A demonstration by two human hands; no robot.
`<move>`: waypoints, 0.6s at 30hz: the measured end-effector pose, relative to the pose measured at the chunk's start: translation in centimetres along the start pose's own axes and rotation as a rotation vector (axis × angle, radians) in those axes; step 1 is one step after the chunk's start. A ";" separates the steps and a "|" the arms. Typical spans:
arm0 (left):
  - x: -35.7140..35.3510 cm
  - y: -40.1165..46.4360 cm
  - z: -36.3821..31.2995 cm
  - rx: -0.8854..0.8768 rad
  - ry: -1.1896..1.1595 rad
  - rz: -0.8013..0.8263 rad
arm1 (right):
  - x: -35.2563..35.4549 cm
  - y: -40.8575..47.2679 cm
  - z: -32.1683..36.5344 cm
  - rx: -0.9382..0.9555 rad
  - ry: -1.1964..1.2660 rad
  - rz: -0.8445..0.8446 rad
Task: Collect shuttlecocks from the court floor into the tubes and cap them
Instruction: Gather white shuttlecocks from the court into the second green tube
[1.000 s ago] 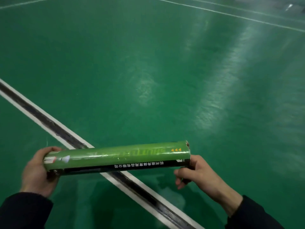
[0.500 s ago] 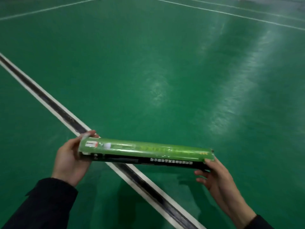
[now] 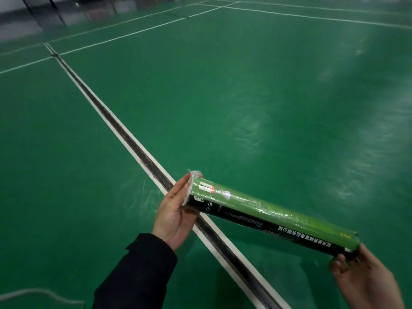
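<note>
A green and black shuttlecock tube [image 3: 269,214] in clear wrap lies slanted between my hands above the floor, its left end higher and farther away. My left hand [image 3: 175,210] has its palm and fairly straight fingers pressed flat against the left end, where crumpled plastic sticks out. At the bottom right, my right hand [image 3: 365,281] curls its fingertips round the tube's lower right end. Both tube ends are hidden by my hands, so I cannot see a cap. No shuttlecock shows on the floor.
The green court floor [image 3: 245,97] spreads ahead with white lines. A dark seam with white edging [image 3: 124,134] runs diagonally under the tube. A pale cord [image 3: 33,294] lies at the bottom left. Dark posts and furniture stand far back left [image 3: 55,12].
The tube has swung from level to slanted: its left end moved right and away, its right end dropped toward me. My view has lifted, so more of the court shows.
</note>
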State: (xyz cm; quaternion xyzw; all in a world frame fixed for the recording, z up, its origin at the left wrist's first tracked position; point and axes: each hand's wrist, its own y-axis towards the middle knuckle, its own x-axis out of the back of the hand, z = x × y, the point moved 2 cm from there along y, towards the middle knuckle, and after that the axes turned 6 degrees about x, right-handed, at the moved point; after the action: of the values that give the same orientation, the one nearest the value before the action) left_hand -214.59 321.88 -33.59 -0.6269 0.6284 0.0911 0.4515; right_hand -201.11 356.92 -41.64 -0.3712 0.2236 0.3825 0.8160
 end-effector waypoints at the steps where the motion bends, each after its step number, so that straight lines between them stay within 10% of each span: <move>1: -0.2 0.0 0.0 -0.002 -0.008 -0.008 | -0.1 0.0 -0.1 0.011 0.003 0.010; 18: 2.8 0.4 4.9 0.097 -0.137 -0.122 | -2.3 -1.3 -1.9 -0.004 -0.167 -0.094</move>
State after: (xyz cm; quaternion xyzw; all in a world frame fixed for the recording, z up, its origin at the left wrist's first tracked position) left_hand -212.19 323.30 -38.47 -0.6339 0.5603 0.0754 0.5278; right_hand -201.59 353.83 -40.75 -0.3497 0.1362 0.3738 0.8482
